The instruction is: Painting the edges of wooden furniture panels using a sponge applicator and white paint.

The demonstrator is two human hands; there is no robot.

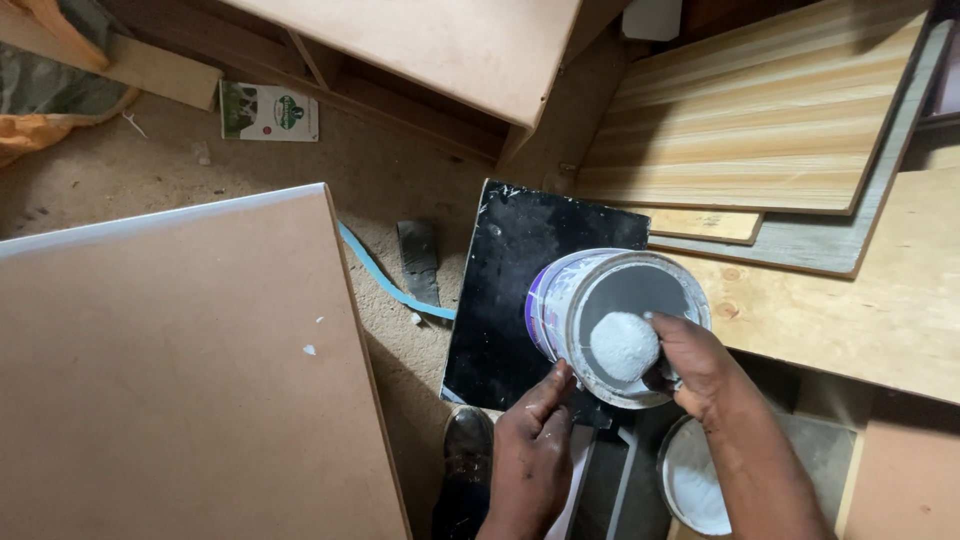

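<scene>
— Down at eight o'clock, what is that big flat thing?

— That is a brown board (180, 380). It is the biggest thing and fills the whole low left corner. It has a few small white dots on it.

— And up at one o'clock?

— A striped wood panel (760, 110) lies there. A pale plywood sheet (860, 300) sits under it at three o'clock. At twelve o'clock there is a plain wooden box frame (440, 50).

— What is in the middle?

— A black board (500, 300) lies on the dusty floor (150, 170). A paint bucket (560, 300) is tipped on its side, partly over the black board. Its open mouth faces us, and it is grey inside.

— Who holds the bucket?

— The left hand (535, 450) is at six o'clock. Its fingers press on the low rim of the bucket, so it steadies it. The hand is partly curled, not a tight fist.

— And the other hand?

— The right hand (690, 365) is at the bucket's mouth, at five o'clock from its middle. It is closed around a white fluffy roller (623, 345). The roller is inside the bucket's mouth.

— Anything smaller?

— A round white lid (690, 480) lies at five o'clock, just under the right arm. A dark shoe (467, 445) is beside the left hand. A blue strip (385, 275) curves on the floor at nine o'clock from the bucket, near a green and white packet (268, 110) farther up.
</scene>
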